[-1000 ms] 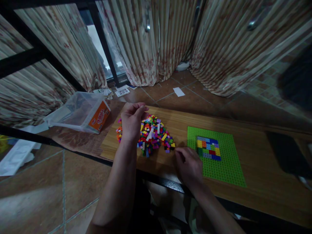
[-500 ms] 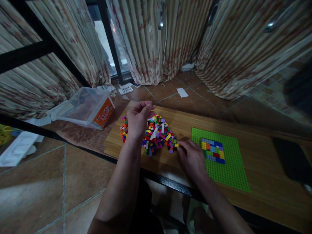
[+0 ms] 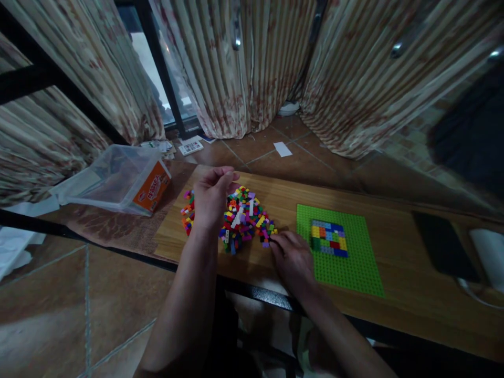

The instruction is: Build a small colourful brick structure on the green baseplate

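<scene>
A person's two bare hands work at a wooden counter (image 3: 413, 294) beside a loose heap of small toy bricks (image 3: 244, 223) in red, yellow, purple, green, white and other colors. The left hand (image 3: 214, 194) is raised over the far left part of the heap, thumb and fingers drawn close; whether a brick sits between them cannot be told. The right hand (image 3: 293, 257) rests low at the heap's right edge, its fingers curled at the outermost bricks; the view does not show whether it pinches one. Just to its right lies a green studded board (image 3: 364, 268), bearing a flat, roughly rectangular patch of bricks (image 3: 329, 239) in blue, gray, yellow, orange, red and green. Farther right are a dark flat object (image 3: 444, 244) and a white object (image 3: 488, 254) with a cord. At left, a clear plastic box (image 3: 112, 176) with an orange label (image 3: 153, 187) stands beyond the wood. Striped curtains (image 3: 271, 68) hang behind, and a sheet of white paper (image 3: 282, 149) lies on the tiled floor (image 3: 252, 149).
</scene>
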Demonstrator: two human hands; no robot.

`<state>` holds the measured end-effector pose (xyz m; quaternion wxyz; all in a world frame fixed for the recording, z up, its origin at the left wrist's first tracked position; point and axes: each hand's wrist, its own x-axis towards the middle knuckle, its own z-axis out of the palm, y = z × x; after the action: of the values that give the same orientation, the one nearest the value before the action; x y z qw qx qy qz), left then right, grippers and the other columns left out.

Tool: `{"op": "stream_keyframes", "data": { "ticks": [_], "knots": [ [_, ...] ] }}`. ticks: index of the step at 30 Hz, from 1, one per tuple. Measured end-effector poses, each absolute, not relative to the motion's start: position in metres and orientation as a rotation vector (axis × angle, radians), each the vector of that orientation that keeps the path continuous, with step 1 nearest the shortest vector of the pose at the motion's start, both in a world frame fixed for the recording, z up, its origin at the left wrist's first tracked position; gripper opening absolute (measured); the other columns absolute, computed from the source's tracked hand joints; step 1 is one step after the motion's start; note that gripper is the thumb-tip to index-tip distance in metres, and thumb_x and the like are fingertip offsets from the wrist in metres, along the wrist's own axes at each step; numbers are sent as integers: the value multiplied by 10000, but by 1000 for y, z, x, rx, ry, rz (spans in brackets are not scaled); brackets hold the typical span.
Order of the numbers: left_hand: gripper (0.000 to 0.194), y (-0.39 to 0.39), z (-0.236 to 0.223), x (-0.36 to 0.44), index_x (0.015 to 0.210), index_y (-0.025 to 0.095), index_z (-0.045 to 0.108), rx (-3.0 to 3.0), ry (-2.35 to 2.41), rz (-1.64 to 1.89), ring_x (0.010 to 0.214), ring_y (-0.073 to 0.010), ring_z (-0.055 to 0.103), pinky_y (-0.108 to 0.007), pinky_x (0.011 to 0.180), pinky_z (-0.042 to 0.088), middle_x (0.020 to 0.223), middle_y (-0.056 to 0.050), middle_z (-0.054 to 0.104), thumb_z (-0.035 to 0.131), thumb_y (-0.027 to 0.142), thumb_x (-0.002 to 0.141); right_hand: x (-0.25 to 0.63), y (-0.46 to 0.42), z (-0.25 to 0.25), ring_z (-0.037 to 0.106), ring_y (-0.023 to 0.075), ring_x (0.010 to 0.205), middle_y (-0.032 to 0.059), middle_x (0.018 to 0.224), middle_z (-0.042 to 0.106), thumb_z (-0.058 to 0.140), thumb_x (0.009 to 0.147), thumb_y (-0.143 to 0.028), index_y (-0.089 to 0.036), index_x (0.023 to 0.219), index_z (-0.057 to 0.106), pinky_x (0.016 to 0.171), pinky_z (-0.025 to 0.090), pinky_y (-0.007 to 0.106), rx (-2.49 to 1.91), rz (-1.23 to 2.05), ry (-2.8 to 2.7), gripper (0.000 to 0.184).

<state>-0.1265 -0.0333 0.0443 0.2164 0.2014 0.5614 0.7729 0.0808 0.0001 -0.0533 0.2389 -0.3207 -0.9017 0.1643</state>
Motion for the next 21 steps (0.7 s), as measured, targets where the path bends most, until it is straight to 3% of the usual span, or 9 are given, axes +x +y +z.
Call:
{"op": "stream_keyframes", "data": {
  "ticks": [12, 18, 21],
  "knots": [
    [96, -32, 43, -126, 772, 169, 693, 556, 1579, 2120, 568, -72, 591, -173, 561, 480, 724, -17, 679, 724, 225, 701, 86, -6, -49, 581, 214, 838, 41, 831, 659, 517, 874, -122, -219, 816, 630, 772, 460, 357, -889, 559, -2450, 160],
    [71, -32, 44, -125, 756, 173, 705, 549, 1587, 2125, 551, -68, 579, -164, 542, 474, 716, -15, 682, 720, 202, 693, 115, 4, -40, 637, 202, 939, 54, 975, 703, 510, 909, -158, -223, 1016, 677, 844, 509, 362, -872, 776, -2302, 209],
    [82, -31, 44, -124, 745, 174, 702, 541, 1597, 2130, 543, -69, 577, -162, 531, 472, 712, -13, 681, 731, 207, 677, 146, 27, -35, 663, 207, 918, 61, 980, 709, 532, 919, -236, -229, 993, 700, 845, 523, 386, -989, 730, -2208, 184]
  ]
}}
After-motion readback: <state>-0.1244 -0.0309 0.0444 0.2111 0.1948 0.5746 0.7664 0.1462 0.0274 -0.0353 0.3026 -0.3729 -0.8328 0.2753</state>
